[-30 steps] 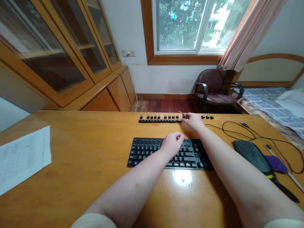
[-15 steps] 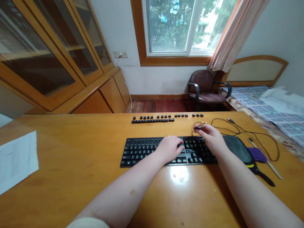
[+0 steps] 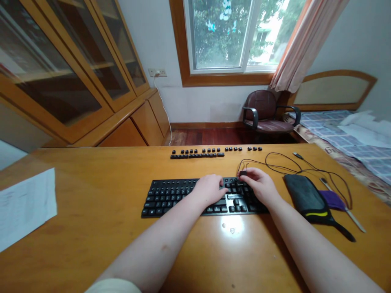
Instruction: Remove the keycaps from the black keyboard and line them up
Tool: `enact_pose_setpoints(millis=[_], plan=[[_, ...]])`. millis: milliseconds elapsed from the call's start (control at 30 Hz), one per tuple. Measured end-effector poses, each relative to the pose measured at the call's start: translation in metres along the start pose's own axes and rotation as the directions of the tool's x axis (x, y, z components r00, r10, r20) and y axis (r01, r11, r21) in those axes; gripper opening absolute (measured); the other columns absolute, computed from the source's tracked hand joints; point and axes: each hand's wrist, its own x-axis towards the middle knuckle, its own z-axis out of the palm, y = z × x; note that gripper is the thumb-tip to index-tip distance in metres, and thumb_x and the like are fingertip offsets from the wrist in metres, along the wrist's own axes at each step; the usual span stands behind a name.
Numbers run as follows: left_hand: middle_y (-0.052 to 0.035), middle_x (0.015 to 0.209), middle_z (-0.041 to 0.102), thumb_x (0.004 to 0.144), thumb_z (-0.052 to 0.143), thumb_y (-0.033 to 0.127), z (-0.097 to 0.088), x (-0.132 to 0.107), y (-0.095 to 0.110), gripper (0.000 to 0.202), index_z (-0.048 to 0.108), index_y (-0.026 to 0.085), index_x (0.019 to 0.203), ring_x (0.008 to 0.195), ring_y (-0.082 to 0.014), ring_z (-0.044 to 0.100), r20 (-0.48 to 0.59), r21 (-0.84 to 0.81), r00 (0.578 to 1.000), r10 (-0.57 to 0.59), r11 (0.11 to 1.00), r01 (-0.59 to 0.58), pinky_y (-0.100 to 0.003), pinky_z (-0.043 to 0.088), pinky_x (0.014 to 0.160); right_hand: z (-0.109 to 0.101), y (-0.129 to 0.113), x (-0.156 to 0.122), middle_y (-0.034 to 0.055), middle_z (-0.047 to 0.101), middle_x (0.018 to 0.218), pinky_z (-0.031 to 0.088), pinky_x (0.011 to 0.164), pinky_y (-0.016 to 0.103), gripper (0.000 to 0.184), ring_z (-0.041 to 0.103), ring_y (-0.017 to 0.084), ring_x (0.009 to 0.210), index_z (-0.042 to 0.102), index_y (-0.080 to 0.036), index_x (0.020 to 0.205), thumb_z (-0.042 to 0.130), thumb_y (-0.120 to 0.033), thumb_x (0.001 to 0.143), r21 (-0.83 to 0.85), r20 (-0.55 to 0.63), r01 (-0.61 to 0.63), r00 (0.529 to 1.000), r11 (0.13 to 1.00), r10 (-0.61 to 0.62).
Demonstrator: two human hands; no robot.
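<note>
A black keyboard (image 3: pixel 171 199) lies across the desk, with keycaps gone from part of its upper and right side. My left hand (image 3: pixel 210 189) rests on its middle, fingers bent over the far edge and thumb over the keys. Above the keyboard's right part, my right hand (image 3: pixel 259 185) pinches a small black keycap puller (image 3: pixel 243 173) whose thin wire prongs point up and away. Whether a keycap sits in it is too small to tell. Beyond the keyboard, loose black keycaps (image 3: pixel 197 156) stand in two rows.
Right of my right hand lie a dark pouch (image 3: pixel 305 195) with a yellow stripe, a purple cloth (image 3: pixel 334 200), a thin brush (image 3: pixel 354 219) and the looped USB cable (image 3: pixel 342 175). A paper sheet (image 3: pixel 27 207) is at the left. A chair (image 3: pixel 265 114) stands behind the desk.
The keyboard has slid left, with my left hand moving along on it. My right hand has come left and lower, bringing the keycap puller closer to the keys.
</note>
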Motion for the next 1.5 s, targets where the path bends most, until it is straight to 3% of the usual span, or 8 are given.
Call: enact_pose_setpoints(millis=[300,500,733,1100,1233,1367,1433,1500], plan=[[-0.0048,0.089,0.063,0.075,0.06,0.041,0.004,0.005,-0.005,0.026,0.062,0.02,0.091,0.083,-0.021,0.058,-0.083,-0.081,0.989,0.125,0.988,-0.131,-0.031,0.045,0.073,0.025,-0.004,0.01,0.0027,0.066,0.072,0.051,0.068,0.031,0.027,0.062,0.017,0.068,0.063,-0.019,0.079,0.072,-0.038,0.062,-0.087,0.005,-0.003,1.0,0.996,0.003],[-0.0057,0.086,0.063,0.075,0.059,0.041,0.009,0.008,-0.006,0.025,0.063,0.02,0.088,0.083,-0.023,0.058,-0.083,-0.016,0.983,0.162,0.986,-0.163,-0.033,0.045,0.073,0.024,0.002,0.007,0.0008,0.066,0.072,0.048,0.066,0.028,0.018,0.061,0.015,0.067,0.063,-0.02,0.08,0.065,-0.034,0.07,-0.205,0.102,0.029,0.995,0.978,-0.009],[-0.0058,0.085,0.064,0.075,0.059,0.041,0.007,0.009,-0.005,0.023,0.065,0.02,0.085,0.083,-0.0225,0.058,-0.067,-0.023,0.983,0.173,0.984,-0.175,-0.032,0.045,0.075,0.022,-0.001,0.007,0.0006,0.063,0.07,0.046,0.063,0.029,0.015,0.059,0.016,0.065,0.063,-0.02,0.079,0.062,-0.033,0.072,-0.364,0.1,0.094,0.993,0.927,-0.061],[-0.0054,0.085,0.065,0.073,0.062,0.041,0.009,0.01,-0.007,0.024,0.064,0.02,0.085,0.082,-0.0229,0.058,-0.066,-0.063,0.983,0.172,0.982,-0.176,-0.033,0.044,0.076,0.025,0.003,0.011,-0.0003,0.065,0.071,0.046,0.063,0.027,0.013,0.061,0.015,0.065,0.059,-0.02,0.078,0.059,-0.033,0.074,-0.339,0.12,0.029,0.993,0.94,0.012],[-0.0056,0.085,0.065,0.074,0.059,0.042,0.009,0.01,-0.009,0.025,0.065,0.021,0.087,0.082,-0.023,0.058,-0.069,-0.06,0.979,0.189,0.979,-0.194,-0.033,0.044,0.075,0.018,-0.004,0.006,0.0016,0.066,0.075,0.046,0.066,0.028,0.013,0.06,0.017,0.069,0.062,-0.021,0.08,0.056,-0.033,0.079,-0.521,0.234,0.186,0.97,0.833,-0.07],[-0.0051,0.088,0.066,0.077,0.056,0.041,0.009,0.01,-0.009,0.025,0.067,0.022,0.089,0.083,-0.0222,0.058,-0.065,-0.056,0.976,0.208,0.976,-0.212,-0.033,0.044,0.078,0.012,-0.009,0.0,0.0047,0.068,0.086,0.046,0.077,0.031,0.016,0.062,0.019,0.082,0.065,-0.023,0.087,0.051,-0.03,0.084,-0.61,0.46,0.432,0.876,0.664,-0.148],[-0.0048,0.089,0.066,0.077,0.056,0.04,0.009,0.01,-0.008,0.024,0.067,0.022,0.089,0.084,-0.0218,0.058,-0.066,-0.066,0.977,0.203,0.976,-0.207,-0.032,0.044,0.079,0.011,-0.008,-0.002,0.0055,0.069,0.09,0.046,0.08,0.032,0.019,0.062,0.02,0.086,0.065,-0.023,0.091,0.048,-0.029,0.087,-0.627,0.503,0.482,0.85,0.612,-0.155],[-0.0041,0.089,0.066,0.075,0.059,0.039,0.01,0.01,-0.007,0.025,0.066,0.022,0.091,0.084,-0.0212,0.059,-0.078,-0.076,0.98,0.183,0.979,-0.189,-0.031,0.045,0.078,0.011,-0.006,-0.003,0.0064,0.069,0.09,0.046,0.08,0.031,0.021,0.063,0.02,0.086,0.065,-0.023,0.092,0.046,-0.03,0.088,-0.674,0.474,0.469,0.867,0.571,-0.151]])
